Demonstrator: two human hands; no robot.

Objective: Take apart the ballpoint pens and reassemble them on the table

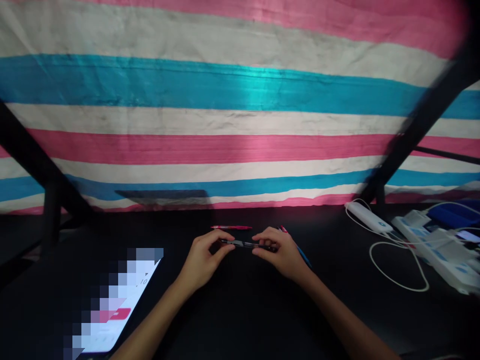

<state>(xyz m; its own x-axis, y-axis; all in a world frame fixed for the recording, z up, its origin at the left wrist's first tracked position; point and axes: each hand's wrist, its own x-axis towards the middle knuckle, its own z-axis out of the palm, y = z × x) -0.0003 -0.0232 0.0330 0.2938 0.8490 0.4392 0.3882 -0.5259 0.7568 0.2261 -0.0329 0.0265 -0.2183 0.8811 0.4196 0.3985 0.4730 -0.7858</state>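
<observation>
A dark pen with a clear barrel (244, 244) lies level between my hands, just over or on the black table (240, 310). My left hand (208, 254) pinches its left end between thumb and fingers. At the other end, my right hand (276, 250) has its thumb and fingers closed round the pen. Beyond the hands a red pen (231, 227) rests crosswise on the table. Past my right hand, a blue pen (304, 256) shows in part, and a red tip (283, 229) peeks out above the knuckles; the hand hides what lies between.
A lit screen (112, 320), partly pixelated, lies at left. At right are a white power strip (438, 250), a white device (369, 216), looping cables (399, 290) and a blue object (455, 214). Striped sheeting (240, 150) hangs behind, with dark frame bars (408, 132) at both sides.
</observation>
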